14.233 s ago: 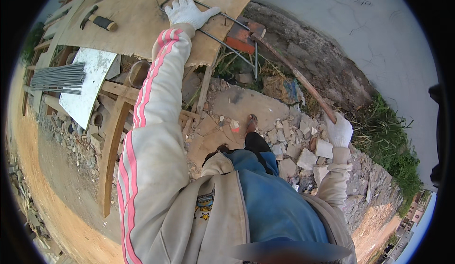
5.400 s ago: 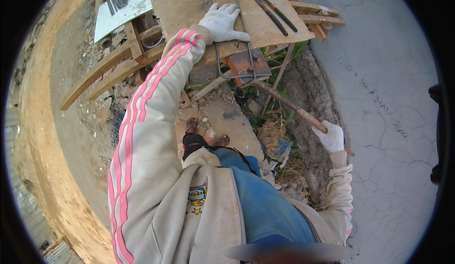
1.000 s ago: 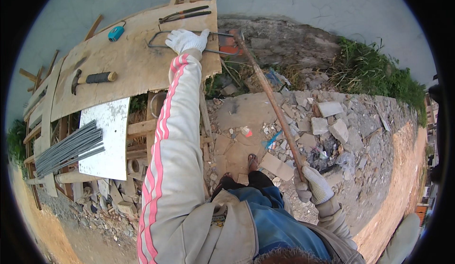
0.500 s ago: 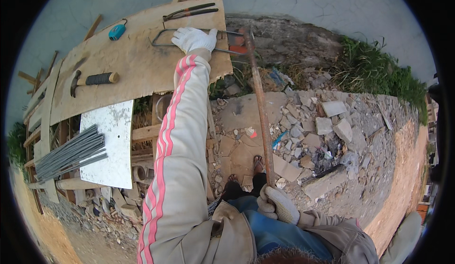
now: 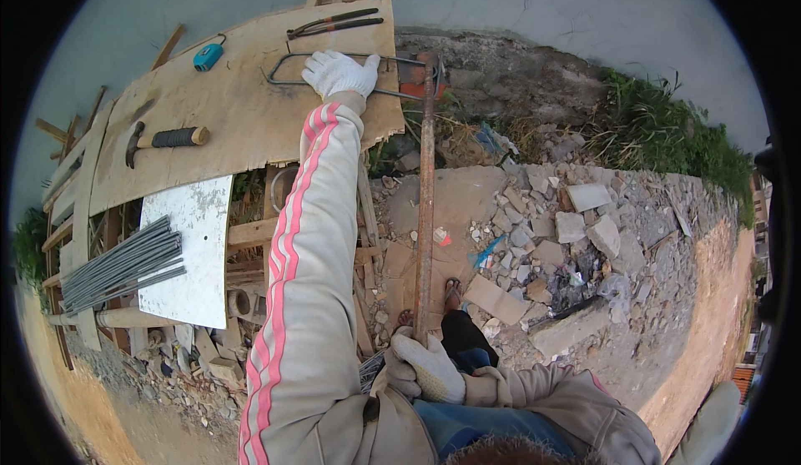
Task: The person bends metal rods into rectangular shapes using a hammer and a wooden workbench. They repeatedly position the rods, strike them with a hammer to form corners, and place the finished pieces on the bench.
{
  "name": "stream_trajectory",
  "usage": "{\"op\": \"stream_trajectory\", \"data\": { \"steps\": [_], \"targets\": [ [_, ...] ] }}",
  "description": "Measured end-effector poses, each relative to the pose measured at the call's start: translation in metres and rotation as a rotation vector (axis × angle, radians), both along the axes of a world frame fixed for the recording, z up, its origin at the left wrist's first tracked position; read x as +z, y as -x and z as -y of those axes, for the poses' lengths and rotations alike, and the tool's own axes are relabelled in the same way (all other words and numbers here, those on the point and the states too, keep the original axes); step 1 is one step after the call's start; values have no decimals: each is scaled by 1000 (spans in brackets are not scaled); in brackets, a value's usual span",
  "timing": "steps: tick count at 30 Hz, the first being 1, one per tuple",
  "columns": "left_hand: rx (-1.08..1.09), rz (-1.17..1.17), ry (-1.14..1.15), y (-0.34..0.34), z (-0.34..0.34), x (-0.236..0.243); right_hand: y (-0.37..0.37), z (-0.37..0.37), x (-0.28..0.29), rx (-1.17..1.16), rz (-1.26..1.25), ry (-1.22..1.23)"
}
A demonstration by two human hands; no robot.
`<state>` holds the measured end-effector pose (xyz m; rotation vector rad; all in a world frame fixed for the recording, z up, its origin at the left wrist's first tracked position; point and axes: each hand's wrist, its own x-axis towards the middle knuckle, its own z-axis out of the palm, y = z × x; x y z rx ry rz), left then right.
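My left hand [image 5: 340, 75], in a white knit glove, lies over a long rectangular loop of bent steel bar [image 5: 288, 81] and holds it against the plywood board [image 5: 250, 123]. The loop's right end reaches past the board's edge, over an orange-red piece [image 5: 412, 90]. In my gloved right hand [image 5: 427, 369] is the near end of a long rusty pipe [image 5: 425, 206], close to my body. Its far end meets the loop's right end; the exact joint is hard to make out.
Long-handled pincers [image 5: 338, 22], a turquoise tape measure [image 5: 208, 56] and a hammer [image 5: 167, 137] lie on the plywood. Cut steel rods [image 5: 125, 265] rest across a white panel [image 5: 185, 248]. Rubble [image 5: 576, 231] covers the ground at right, below a grey wall [image 5: 584, 6].
The pipe has swung to the left, its near end moving with my right hand, and now stands almost straight up in view. My left hand stays on the loop, barely shifted.
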<state>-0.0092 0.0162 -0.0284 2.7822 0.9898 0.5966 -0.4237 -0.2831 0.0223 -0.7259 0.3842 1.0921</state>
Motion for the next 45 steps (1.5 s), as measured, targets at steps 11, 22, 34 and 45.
{"op": "stream_trajectory", "data": {
  "steps": [11,22,34,45],
  "targets": [
    [4,34,-12,1,1,1,-60,115,-92,232,121,355],
    [28,352,76,4,-17,0,-103,210,-108,75,834,723],
    [543,71,-9,37,-23,22,-325,282,-107,-76,1359,1085],
    [715,192,274,23,-73,22,-387,268,-108,143,1327,869]
  ]
}}
